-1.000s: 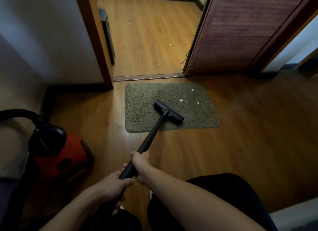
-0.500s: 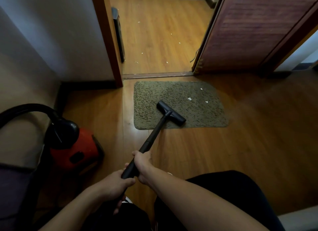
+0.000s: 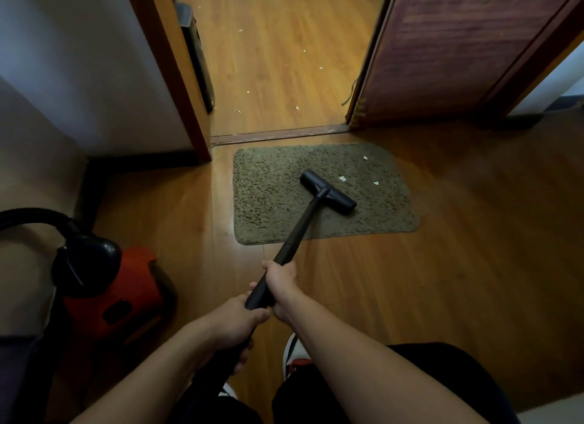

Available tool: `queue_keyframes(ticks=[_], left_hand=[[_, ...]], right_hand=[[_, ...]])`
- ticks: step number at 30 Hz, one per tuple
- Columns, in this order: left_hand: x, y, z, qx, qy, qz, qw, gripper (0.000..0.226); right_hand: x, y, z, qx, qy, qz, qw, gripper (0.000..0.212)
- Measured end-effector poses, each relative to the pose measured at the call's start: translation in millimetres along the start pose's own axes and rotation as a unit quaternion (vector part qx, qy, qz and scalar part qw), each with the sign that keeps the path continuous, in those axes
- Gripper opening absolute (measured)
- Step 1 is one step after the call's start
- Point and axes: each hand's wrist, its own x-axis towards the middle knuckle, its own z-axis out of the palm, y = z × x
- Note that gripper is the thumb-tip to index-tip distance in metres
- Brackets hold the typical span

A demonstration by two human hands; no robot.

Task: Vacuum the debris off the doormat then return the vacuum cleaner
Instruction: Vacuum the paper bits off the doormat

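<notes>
In the head view, the right hand (image 3: 281,281) is grasping the slim black vacuum wand (image 3: 297,231), and the left hand (image 3: 234,325) is gripping it just behind. The wand's black T-shaped nozzle (image 3: 328,193) is resting on the olive shaggy doormat (image 3: 271,202), just beside small white paper scraps (image 3: 342,179). The red-and-black canister vacuum cleaner (image 3: 126,291) is sitting on the wooden floor (image 3: 474,281) at the left.

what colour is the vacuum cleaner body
Red, with a black top, shown in the head view: vacuum cleaner body.

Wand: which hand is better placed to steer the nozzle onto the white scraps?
Likely right. The right hand grips the wand further forward, nearer the nozzle, and the scraps lie beyond it on the doormat; the left hand holds the rear end.
</notes>
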Motion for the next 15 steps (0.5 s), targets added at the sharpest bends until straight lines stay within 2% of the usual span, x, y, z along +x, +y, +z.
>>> queue_keyframes(ticks=[7, 10, 15], left_hand=[[14.9, 39.8, 19.7, 0.008, 0.003, 0.014, 1.0, 0.03], [19.5, 52.1, 23.7, 0.008, 0.01, 0.019, 1.0, 0.029], [32.0, 73.5, 31.5, 0.019, 0.017, 0.039, 0.999, 0.026]], right_hand=[[25.6, -31.7, -24.6, 0.012, 0.012, -0.008, 1.0, 0.036], [30.8, -43.3, -31.3, 0.022, 0.013, -0.013, 1.0, 0.04], [45.0, -64.3, -43.2, 0.009, 0.02, -0.022, 1.0, 0.029]])
